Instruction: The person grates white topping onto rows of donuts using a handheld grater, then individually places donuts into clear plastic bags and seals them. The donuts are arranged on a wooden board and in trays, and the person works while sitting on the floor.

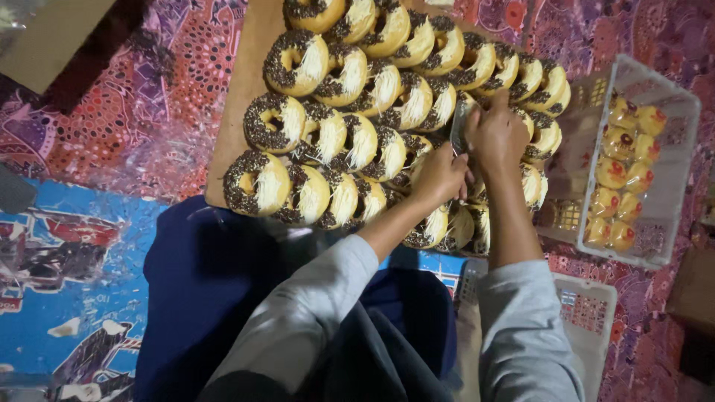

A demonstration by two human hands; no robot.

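At far left, a blue printed mat (67, 298) lies on the floor beside a red patterned cloth (149, 97). Next comes a wooden board (246, 82), resting on that cloth and carrying rows of ring doughnuts (298, 63), each half covered in chocolate sprinkles and half in pale shredded topping, leaning on one another like tiles. A dark blue cloth (201, 298) covers the person's lap below the board's near edge. The left hand (441, 177) rests low on the front rows, fingers curled; its grip is turned away, so I cannot tell what it holds, if anything. Just beside it, the right hand (497, 134) is closed around a clear plastic wrapper (462, 123) held over the middle of the doughnuts. Both grey sleeves (313, 313) reach in from below. At right, a clear plastic crate (663, 179) holds wrapped doughnuts (622, 175) standing on edge, and a white crate (588, 313) sits nearer the person.
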